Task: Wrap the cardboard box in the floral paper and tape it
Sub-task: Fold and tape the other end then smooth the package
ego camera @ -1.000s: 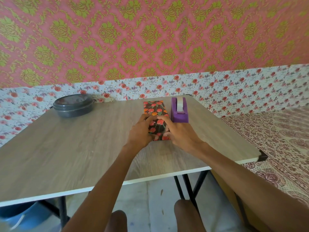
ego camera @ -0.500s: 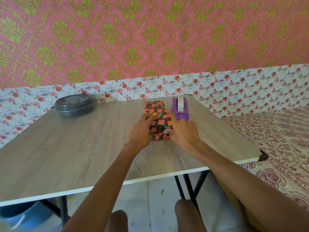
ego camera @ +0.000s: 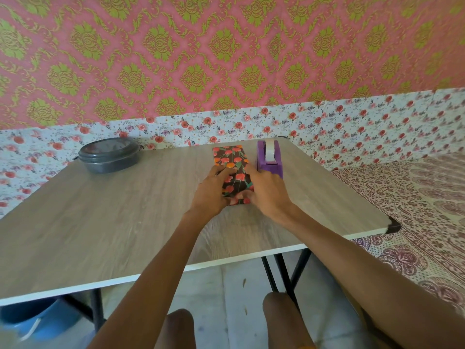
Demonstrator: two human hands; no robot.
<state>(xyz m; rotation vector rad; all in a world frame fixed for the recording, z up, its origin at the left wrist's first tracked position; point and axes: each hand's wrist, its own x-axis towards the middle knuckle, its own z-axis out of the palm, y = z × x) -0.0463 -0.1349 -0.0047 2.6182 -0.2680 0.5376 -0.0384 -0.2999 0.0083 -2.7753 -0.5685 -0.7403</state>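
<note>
At the far left corner of the desk a dark lidded container is seen, untouched. Near the middle of the far edge lies the cardboard box, already covered all over in the floral paper. The left hand is laid on its near left part, fingers flat on the top, pressing rather than gripping. The right hand, spread across the top a second ago, has been drawn to the box's right side, forefinger stretched along the edge; whether anything is pinched cannot be told. The box itself has hardly been shifted. Just beside it on the right stands the purple tape dispenser. The near end fold is judged to be held down, with taping to follow.
</note>
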